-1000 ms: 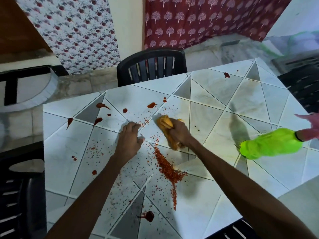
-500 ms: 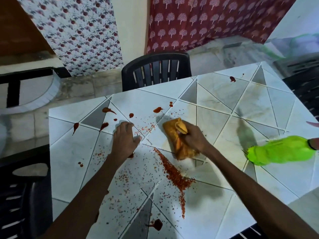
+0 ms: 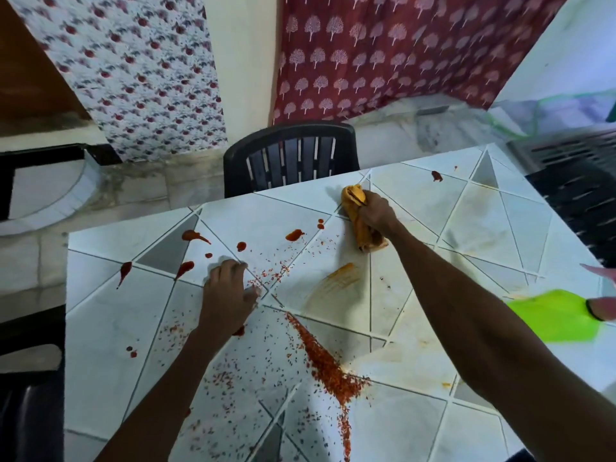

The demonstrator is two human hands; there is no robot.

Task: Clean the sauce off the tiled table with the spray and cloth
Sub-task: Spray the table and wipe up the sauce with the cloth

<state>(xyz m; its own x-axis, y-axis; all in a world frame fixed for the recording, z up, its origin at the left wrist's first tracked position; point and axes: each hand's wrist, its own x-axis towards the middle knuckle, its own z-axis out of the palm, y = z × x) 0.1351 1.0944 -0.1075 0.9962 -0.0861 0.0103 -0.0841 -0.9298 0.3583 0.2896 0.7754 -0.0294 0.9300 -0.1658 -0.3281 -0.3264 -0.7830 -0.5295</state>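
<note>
Your right hand [image 3: 375,215] grips the bunched cloth [image 3: 364,236] at the far edge of the desk [image 3: 100,345], just in front of the chair [image 3: 290,158]. Your left hand [image 3: 226,295] rests released on the tiles, holding nothing. The cloth looks loaded with orange, so it may smear rather than lift, as the streak [image 3: 340,281] mid-desk suggests. A careless sweep could push the heap of red flakes [image 3: 328,368] off the near edge. The sauce blobs [image 3: 294,235] to the cloth's left lie unwiped, and your left arm sits among them. The green spray bottle [image 3: 553,320] lies on its side beside your right forearm, where an elbow could knock it off.
</note>
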